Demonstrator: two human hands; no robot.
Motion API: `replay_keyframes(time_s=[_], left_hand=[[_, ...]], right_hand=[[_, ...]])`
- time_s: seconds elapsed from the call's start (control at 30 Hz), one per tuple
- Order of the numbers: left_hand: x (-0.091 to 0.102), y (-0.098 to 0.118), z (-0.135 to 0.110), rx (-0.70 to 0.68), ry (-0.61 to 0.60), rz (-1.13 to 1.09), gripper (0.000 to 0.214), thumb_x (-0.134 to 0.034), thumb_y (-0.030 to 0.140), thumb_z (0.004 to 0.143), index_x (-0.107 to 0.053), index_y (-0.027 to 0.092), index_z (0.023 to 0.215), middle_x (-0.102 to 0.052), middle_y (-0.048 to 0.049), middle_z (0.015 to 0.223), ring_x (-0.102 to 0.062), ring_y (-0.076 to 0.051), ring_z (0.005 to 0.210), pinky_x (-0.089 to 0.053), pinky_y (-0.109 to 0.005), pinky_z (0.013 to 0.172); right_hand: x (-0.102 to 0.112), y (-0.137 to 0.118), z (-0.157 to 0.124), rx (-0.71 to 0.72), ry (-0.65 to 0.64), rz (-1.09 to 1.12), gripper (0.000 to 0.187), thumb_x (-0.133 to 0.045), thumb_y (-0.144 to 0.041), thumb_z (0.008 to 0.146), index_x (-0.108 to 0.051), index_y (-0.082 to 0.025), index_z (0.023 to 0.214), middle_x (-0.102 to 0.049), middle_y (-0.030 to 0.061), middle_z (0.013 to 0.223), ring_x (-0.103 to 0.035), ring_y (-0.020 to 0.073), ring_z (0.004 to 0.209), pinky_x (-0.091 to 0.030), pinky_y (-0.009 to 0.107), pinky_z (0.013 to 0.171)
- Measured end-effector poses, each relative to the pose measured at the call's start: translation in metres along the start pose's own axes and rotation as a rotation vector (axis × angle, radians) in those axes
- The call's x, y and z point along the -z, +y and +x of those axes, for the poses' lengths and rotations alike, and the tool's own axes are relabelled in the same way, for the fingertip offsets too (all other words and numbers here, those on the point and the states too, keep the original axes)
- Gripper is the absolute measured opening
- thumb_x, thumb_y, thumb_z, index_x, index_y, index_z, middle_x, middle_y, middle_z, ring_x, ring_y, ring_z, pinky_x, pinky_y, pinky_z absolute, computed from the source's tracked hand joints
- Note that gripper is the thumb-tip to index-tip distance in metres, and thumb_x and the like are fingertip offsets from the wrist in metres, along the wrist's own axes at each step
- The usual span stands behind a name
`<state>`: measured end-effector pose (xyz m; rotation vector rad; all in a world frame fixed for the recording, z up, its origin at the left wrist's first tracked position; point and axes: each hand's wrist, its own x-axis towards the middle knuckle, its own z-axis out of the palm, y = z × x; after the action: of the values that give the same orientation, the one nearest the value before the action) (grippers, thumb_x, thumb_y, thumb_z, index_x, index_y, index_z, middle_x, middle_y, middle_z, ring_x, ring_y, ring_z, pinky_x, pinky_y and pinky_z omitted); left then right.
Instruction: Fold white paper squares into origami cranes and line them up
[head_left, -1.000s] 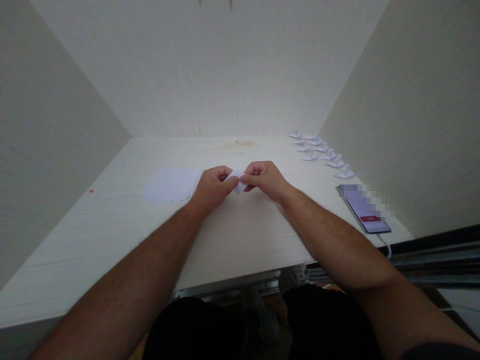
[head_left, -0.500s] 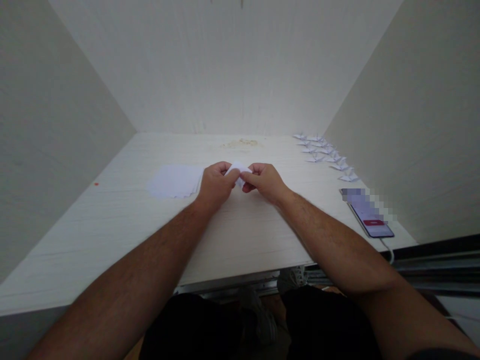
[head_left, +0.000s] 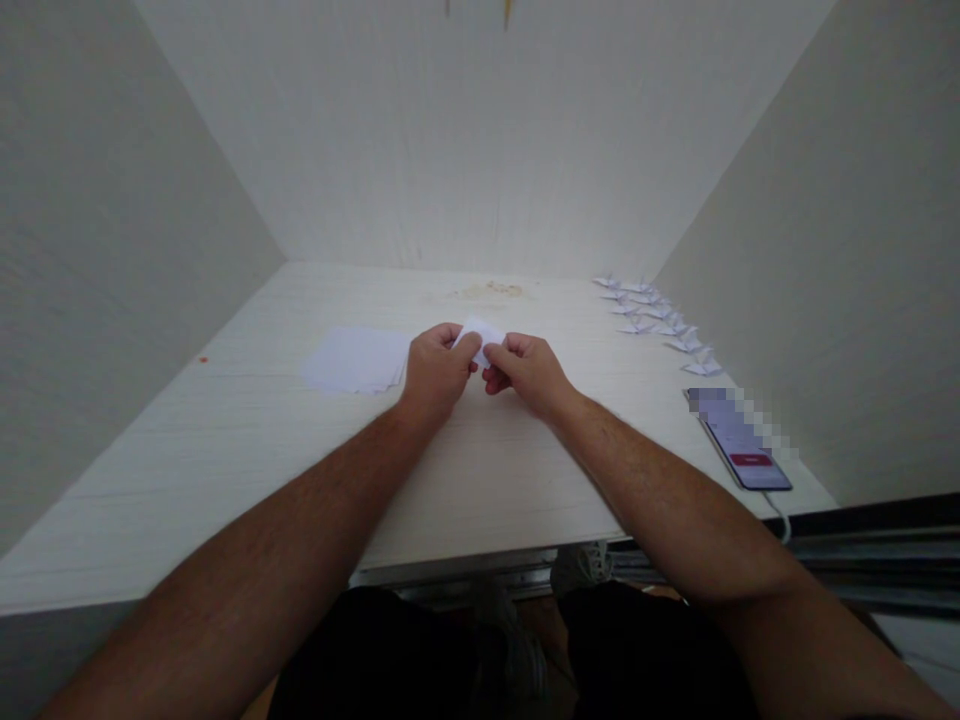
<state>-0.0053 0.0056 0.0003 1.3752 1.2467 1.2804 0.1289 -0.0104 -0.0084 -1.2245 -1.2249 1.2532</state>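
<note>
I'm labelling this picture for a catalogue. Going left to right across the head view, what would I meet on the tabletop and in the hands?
Small red spot → stack of paper → left hand → folded paper → right hand → paper birds → white cable

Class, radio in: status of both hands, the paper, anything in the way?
Left hand, right hand: both gripping small white paper. Partly covered by thumbs. Nothing seen blocking the hands; paper stack off left, phone off right.
</note>
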Motion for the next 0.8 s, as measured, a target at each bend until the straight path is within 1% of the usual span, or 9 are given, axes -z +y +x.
replay_keyframes(time_s=[0.17, 0.37, 0.53, 0.7, 0.8], left_hand=[[-0.0012, 0.0052, -0.0036, 0.009, 0.018, -0.042, 0.012, -0.064, 0.028, 0.072, -0.059, 0.018, 0.066, -0.053, 0.0039, 0.052, -0.044, -0.009, 0.048, -0.035, -0.023, 0.047], [-0.0016, 0.0054, -0.0040, 0.028, 0.037, -0.059, 0.012, -0.064, 0.027, 0.072, -0.059, 0.018, 0.067, -0.053, 0.0038, 0.053, -0.044, -0.009, 0.048, -0.034, -0.023, 0.047], [-0.0028, 0.0058, -0.0040, 0.043, 0.047, -0.120, 0.010, -0.064, 0.025, 0.071, -0.059, 0.018, 0.066, -0.051, 0.0044, 0.050, -0.043, -0.009, 0.046, -0.032, -0.023, 0.045], [-0.0024, 0.0086, -0.0052, 0.005, 0.070, -0.103, 0.011, -0.063, 0.025, 0.073, -0.060, 0.017, 0.065, -0.052, 0.0039, 0.050, -0.043, -0.009, 0.045, -0.032, -0.023, 0.045], [-0.0023, 0.0076, -0.0049, -0.027, 0.070, -0.108, 0.010, -0.064, 0.024, 0.073, -0.060, 0.017, 0.066, -0.052, 0.0040, 0.051, -0.042, -0.009, 0.046, -0.032, -0.023, 0.045]], right_hand=[[-0.0001, 0.0037, 0.0000, 0.065, 0.013, 0.012, 0.025, -0.070, -0.033, 0.084, -0.054, -0.019, 0.070, -0.065, -0.0024, 0.060, -0.060, 0.0089, 0.047, -0.051, 0.021, 0.049], [-0.0012, 0.0058, -0.0008, 0.109, 0.007, -0.025, 0.027, -0.069, -0.037, 0.083, -0.051, -0.021, 0.071, -0.065, -0.0035, 0.061, -0.061, 0.0090, 0.048, -0.052, 0.022, 0.050], [-0.0009, 0.0025, -0.0027, 0.115, -0.017, -0.017, 0.026, -0.071, -0.032, 0.078, -0.050, -0.021, 0.070, -0.067, -0.0037, 0.061, -0.063, 0.0091, 0.049, -0.053, 0.021, 0.051], [-0.0019, 0.0029, -0.0032, 0.105, -0.034, 0.065, 0.021, -0.074, -0.022, 0.066, -0.054, -0.020, 0.070, -0.065, -0.0051, 0.054, -0.062, 0.0107, 0.046, -0.051, 0.021, 0.048], [-0.0028, 0.0031, -0.0043, 0.096, -0.021, 0.100, 0.022, -0.075, -0.027, 0.067, -0.055, -0.020, 0.067, -0.066, -0.0038, 0.056, -0.061, 0.0103, 0.045, -0.051, 0.022, 0.047]])
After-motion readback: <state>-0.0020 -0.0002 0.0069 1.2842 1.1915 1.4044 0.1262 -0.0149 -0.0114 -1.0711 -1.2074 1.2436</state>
